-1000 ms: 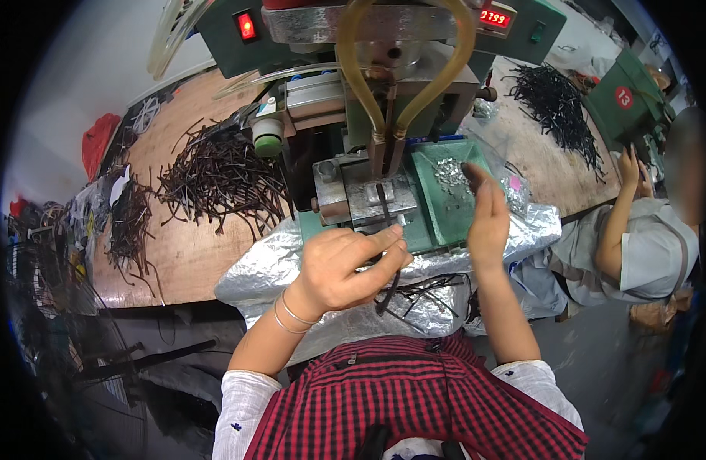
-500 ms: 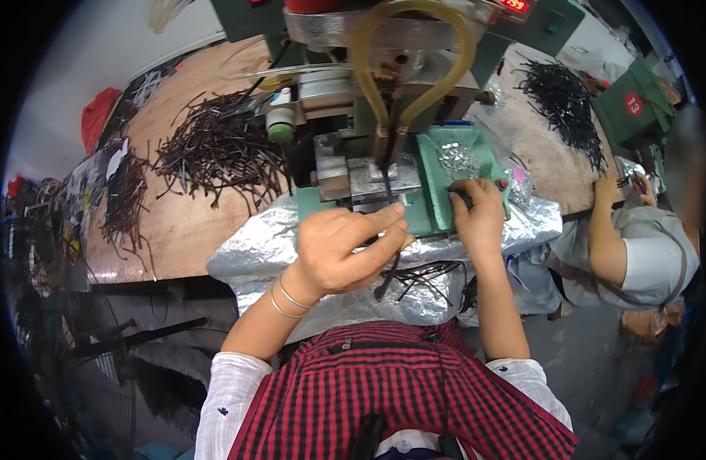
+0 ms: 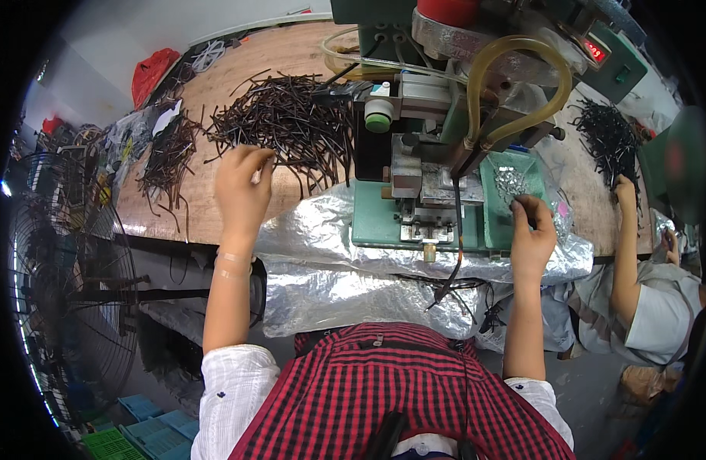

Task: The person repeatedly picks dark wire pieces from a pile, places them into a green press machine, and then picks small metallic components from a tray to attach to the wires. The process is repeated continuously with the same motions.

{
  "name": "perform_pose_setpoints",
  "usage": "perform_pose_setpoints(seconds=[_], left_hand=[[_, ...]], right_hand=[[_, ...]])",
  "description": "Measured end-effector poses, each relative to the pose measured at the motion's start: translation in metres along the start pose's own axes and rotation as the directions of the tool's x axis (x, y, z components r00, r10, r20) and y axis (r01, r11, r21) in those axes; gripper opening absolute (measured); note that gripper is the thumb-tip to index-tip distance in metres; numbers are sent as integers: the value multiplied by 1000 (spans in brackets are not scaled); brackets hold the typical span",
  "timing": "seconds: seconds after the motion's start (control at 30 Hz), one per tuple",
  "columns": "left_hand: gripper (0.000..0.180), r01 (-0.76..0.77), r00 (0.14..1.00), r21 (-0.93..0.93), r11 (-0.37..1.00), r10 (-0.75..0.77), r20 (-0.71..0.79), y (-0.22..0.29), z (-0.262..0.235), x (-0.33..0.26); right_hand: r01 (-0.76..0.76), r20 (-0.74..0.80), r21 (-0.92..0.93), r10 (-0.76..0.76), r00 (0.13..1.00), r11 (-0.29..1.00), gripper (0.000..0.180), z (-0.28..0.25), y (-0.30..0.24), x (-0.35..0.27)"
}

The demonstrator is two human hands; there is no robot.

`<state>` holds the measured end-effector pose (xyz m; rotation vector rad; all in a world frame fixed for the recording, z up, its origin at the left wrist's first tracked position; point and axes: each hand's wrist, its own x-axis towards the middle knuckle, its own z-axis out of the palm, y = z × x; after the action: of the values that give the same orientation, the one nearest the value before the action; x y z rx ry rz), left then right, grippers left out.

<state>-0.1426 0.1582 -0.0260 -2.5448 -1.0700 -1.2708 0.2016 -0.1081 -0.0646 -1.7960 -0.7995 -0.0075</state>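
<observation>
A dark strip is being pinched from the pile (image 3: 284, 134) by the left hand (image 3: 241, 184). Small metal pieces (image 3: 512, 182) in the green tray (image 3: 492, 222) are touched by the right hand (image 3: 531, 234), fingers curled; nothing is seen loaded in the press (image 3: 429, 176) yet.

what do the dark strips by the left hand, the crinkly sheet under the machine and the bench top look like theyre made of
Dark strips: likely plastic or rubber cord, thin, slightly bent, dull black-brown.
Crinkly sheet: looks like metal foil or foil-faced film, silvery, creased, shiny.
Bench top: seems wood or plywood, matte tan with faint grain.
</observation>
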Motion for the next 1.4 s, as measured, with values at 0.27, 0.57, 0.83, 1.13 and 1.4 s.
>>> perform_pose_setpoints(seconds=[0.27, 0.57, 0.83, 1.13, 1.4], left_hand=[[16, 38, 990, 128, 991, -54, 127, -68, 82, -34], [27, 504, 799, -820, 272, -508, 322, -26, 74, -2], [21, 603, 681, -776, 186, -627, 379, 54, 47, -11], [7, -124, 974, -882, 454, -113, -195, 142, -1, 12], [25, -626, 776, -469, 623, 558, -295, 186, 32, 12]], right_hand=[[-161, 16, 106, 161, 987, 981, 18, -22, 22, -15], [336, 31, 171, -346, 938, 926, 19, 22, -74, 9], [1, 36, 585, -28, 999, 811, 57, 63, -84, -1], [87, 159, 533, -200, 967, 841, 66, 29, -122, -16], [-50, 93, -117, 61, 994, 992, 42, 0, 7, 0]])
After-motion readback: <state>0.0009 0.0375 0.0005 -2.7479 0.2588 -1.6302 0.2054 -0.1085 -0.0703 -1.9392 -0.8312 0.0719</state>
